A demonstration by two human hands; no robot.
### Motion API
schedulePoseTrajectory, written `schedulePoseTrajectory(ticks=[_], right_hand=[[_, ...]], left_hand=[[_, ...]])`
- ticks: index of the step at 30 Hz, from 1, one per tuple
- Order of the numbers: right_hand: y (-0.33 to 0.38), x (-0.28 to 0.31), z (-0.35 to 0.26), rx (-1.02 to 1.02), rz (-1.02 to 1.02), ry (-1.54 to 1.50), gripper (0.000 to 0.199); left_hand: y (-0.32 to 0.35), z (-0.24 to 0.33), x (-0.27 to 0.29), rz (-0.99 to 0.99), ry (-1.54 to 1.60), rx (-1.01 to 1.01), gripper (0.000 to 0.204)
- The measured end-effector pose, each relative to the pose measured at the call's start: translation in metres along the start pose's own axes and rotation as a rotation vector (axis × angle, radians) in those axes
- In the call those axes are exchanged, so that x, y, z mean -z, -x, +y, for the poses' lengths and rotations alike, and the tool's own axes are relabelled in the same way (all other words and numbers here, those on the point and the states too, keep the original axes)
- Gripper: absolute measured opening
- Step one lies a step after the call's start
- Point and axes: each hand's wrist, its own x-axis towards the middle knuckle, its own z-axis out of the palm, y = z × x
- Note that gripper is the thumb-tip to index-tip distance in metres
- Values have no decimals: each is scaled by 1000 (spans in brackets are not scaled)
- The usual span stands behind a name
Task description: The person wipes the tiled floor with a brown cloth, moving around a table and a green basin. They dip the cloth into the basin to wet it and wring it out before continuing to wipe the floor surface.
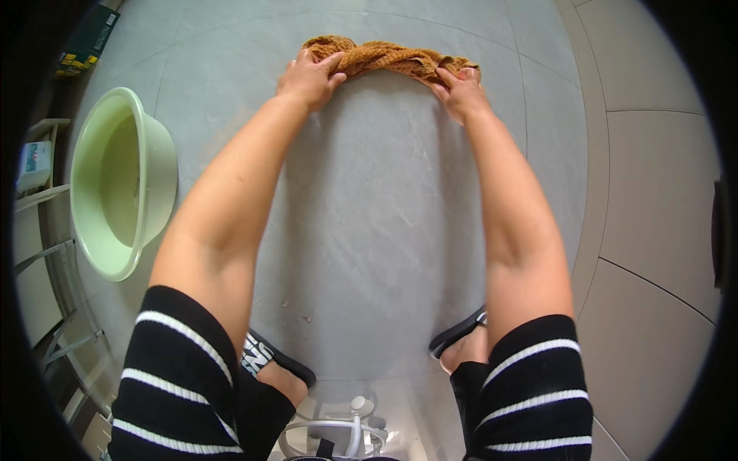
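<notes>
A twisted brown cloth (384,56) with a waffle-like texture stretches between my two hands at the far end of the view, bowed slightly upward in the middle. My left hand (309,81) grips its left end, where the fabric bunches up past the fingers. Around the right end, my right hand (463,94) is closed with the thumb and fingers pressed on the fabric. Both arms reach straight forward, in black sleeves with white stripes. Whether the cloth touches the floor is hard to tell.
On the left stands a pale green basin (157,165) holding murky water. Beyond it are a dark box (92,38) and a shelf (52,192) with a white container. Grey floor tiles (377,230) lie under me, with small debris near my black slippers (292,367). Beige panels (653,184) line the right.
</notes>
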Motion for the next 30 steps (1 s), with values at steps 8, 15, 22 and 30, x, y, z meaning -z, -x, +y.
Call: schedulePoseTrajectory(ticks=[8, 15, 22, 30], right_hand=[[97, -7, 41, 208, 213, -269, 47], [266, -10, 43, 39, -82, -751, 30], [216, 163, 33, 49, 109, -838, 38], [178, 131, 68, 21, -327, -431, 57]], left_hand=[[93, 74, 15, -77, 256, -207, 44], [234, 93, 71, -753, 974, 357, 30], [149, 28, 156, -843, 1739, 654, 39], [124, 63, 105, -202, 801, 587, 52]])
